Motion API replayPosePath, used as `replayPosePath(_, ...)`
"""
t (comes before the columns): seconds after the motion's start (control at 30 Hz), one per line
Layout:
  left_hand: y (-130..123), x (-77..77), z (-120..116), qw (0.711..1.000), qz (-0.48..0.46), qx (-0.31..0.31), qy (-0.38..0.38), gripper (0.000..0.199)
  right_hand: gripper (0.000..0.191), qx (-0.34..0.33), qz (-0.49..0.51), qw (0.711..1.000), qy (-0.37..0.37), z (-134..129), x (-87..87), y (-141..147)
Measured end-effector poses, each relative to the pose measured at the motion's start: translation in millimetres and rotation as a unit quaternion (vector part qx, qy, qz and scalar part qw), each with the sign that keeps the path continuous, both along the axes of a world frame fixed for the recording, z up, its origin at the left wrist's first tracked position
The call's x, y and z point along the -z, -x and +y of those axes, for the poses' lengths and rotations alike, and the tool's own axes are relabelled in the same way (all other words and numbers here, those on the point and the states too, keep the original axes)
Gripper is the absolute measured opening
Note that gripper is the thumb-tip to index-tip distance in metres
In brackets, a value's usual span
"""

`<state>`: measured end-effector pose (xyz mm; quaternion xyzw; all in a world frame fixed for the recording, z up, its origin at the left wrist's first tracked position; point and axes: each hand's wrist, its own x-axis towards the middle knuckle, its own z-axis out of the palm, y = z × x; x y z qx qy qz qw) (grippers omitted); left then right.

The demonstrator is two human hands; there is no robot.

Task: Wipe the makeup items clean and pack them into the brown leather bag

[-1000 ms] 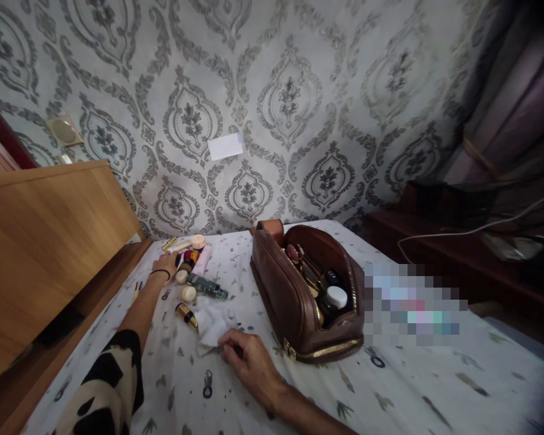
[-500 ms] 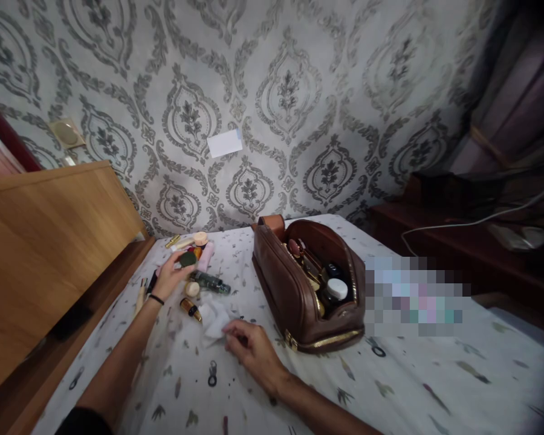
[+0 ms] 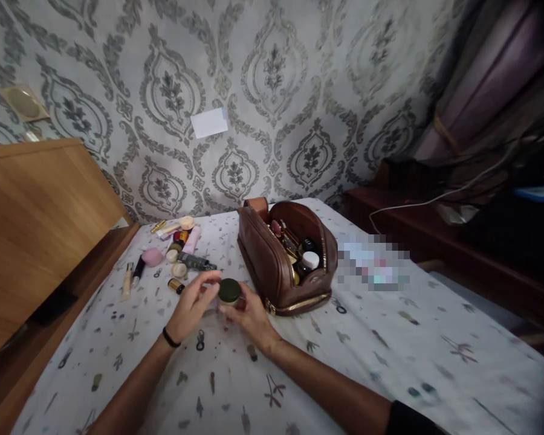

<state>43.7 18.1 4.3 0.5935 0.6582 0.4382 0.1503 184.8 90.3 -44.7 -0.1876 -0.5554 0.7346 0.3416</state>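
While curled, right hand (image 3: pixel 255 318) around jar (image 3: pixel 229 292).

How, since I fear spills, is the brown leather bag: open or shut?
Open: the bag gapes between gold zipper edges, showing a white-lidded dark jar inside.

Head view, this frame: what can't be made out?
All in the head view:
Lower side of the round jar with a dark green lid: partly covered by the right hand.
Bottom of the open brown leather bag: hidden by its walls and contents.
Whatever the pixelated patch masks.
Elbow end of the left forearm: cut off by bottom edge.
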Motion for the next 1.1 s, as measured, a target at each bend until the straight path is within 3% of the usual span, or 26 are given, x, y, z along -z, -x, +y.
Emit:
replayPosePath(0.07,6,2.6,-4,0.992,0.118,-0.033,-0.032,0.033,0.048,0.006,-0.010,1.000,0.014,2,2.8,-3)
replayPosePath(0.17,15,11.7,-10,0.941,0.337,-0.010,-0.029,0.029,0.045,0.018,-0.022,1.000,-0.003,4,4.3,-5)
replayPosePath(0.23,17,19.4,-13,0.907,0.420,0.018,-0.017,0.025,0.043,0.039,-0.032,0.998,-0.032,5,4.3,-4)
replayPosePath(0.3,17,24.7,-14,0.894,0.448,0.016,-0.013,0.021,0.040,0.057,-0.041,0.996,-0.056,6,4.7,-3)
replayPosePath(0.37,17,25.2,-13,0.906,0.423,-0.020,-0.024,0.021,0.039,0.068,-0.045,0.995,-0.065,7,5.7,-2)
replayPosePath(0.5,5,17.8,-10,0.964,0.230,-0.106,-0.081,0.019,0.035,0.087,-0.078,0.988,-0.101,7,6.8,-1)
replayPosePath(0.7,-36,21.9,-5,0.989,0.132,0.022,-0.055,0.029,0.029,0.113,-0.143,0.949,-0.257,3,5.0,-5)
replayPosePath(0.93,-34,25.5,-2,0.999,0.028,-0.009,-0.020,0.029,0.042,0.075,-0.160,0.929,-0.325,-2,-2.7,-7)
replayPosePath(1.1,-24,29.8,-3,0.999,0.024,0.016,-0.017,0.034,0.038,0.089,-0.180,0.923,-0.329,-4,-4.9,-7)
